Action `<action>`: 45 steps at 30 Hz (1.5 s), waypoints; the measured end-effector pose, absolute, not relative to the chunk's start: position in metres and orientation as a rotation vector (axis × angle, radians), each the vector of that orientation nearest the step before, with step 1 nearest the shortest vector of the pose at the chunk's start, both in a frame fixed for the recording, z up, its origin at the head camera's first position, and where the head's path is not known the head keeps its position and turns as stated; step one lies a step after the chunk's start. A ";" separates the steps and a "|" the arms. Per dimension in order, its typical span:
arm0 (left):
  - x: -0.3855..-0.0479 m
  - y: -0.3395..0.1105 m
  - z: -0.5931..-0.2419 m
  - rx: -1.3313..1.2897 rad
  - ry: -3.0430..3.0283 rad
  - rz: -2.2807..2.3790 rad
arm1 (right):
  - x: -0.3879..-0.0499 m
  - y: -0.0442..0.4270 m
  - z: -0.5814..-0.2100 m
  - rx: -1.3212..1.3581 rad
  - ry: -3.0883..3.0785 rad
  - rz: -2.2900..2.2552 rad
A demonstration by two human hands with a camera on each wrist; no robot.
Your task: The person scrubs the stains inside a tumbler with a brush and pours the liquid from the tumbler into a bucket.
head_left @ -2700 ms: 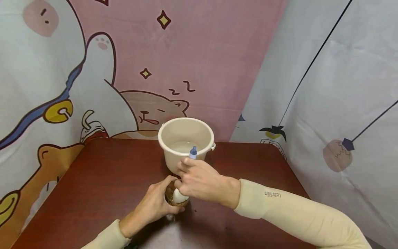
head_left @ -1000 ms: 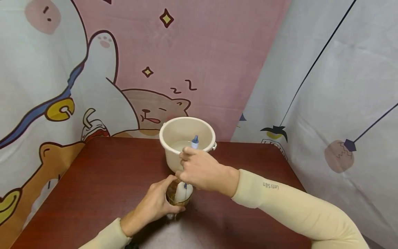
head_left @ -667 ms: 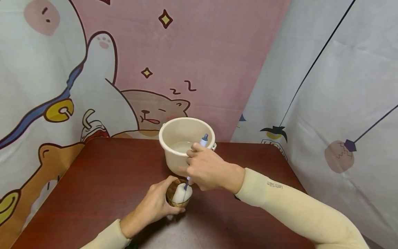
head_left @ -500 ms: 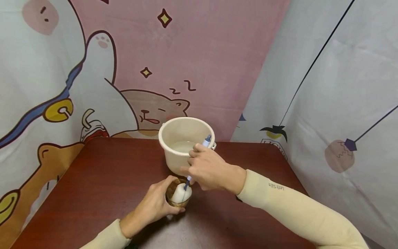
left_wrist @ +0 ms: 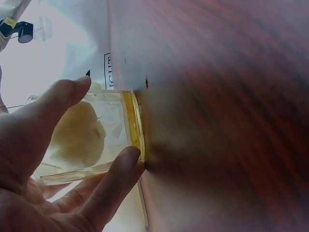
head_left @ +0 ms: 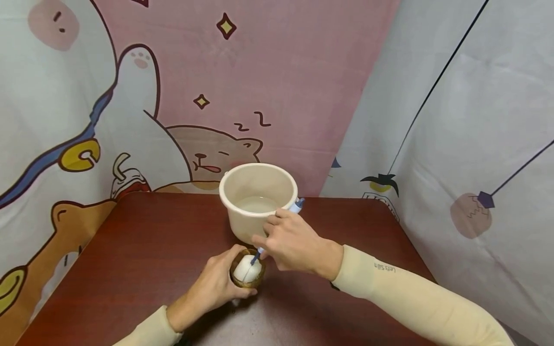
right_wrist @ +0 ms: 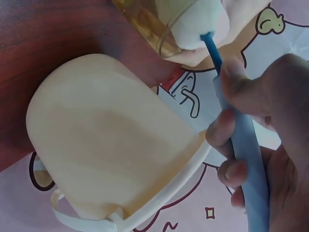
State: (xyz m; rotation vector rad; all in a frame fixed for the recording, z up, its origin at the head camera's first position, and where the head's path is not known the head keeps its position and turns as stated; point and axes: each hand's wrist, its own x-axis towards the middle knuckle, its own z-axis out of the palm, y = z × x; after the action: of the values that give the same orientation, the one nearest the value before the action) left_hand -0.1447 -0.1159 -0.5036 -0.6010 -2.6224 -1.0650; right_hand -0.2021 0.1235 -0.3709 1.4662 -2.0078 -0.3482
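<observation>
two bare hands share one small glass above a dark red table (head_left: 151,240). the left hand (head_left: 212,278) grasps the amber-tinted glass (left_wrist: 116,128), thumb on one side and fingers curved round the other, probably so that it doesn't turn or slide; the mouth is left uncovered, which gives the brush room. the base is right by the tabletop, though i can't tell whether it rests there.

the right hand (head_left: 298,242) grips the blue handle (right_wrist: 248,154) of the brush, fingers wrapped round it, with one finger lying along it towards the narrow stem, likely to steer the tip. the handle leans away from the glass, its far end up by the bucket's rim. the white, rounded brush head (head_left: 247,270) sits inside the glass, filling much of its mouth; through the side it doesn't seem to reach the base.

the cream bucket (head_left: 242,223) stands upright just beyond the hands, within easy reach, perhaps on purpose. whether it holds water is hard to tell.
</observation>
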 end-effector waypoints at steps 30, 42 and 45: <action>-0.144 -0.117 -0.506 -0.650 -2.565 -1.006 | -0.172 0.100 -0.356 1.370 -1.700 -0.717; -0.144 -0.118 -0.506 -0.652 -2.588 -1.017 | -0.172 0.093 -0.344 1.431 -1.626 -0.870; -0.144 -0.118 -0.505 -0.642 -2.598 -1.024 | -0.173 0.092 -0.342 1.440 -1.624 -0.880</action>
State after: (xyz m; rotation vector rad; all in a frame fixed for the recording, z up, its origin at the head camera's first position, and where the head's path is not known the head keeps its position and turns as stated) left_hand -0.1437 -0.1181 -0.5047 -0.6421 -2.5980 -1.0235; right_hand -0.1732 0.0917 -0.3422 1.4398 -1.6236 -0.8801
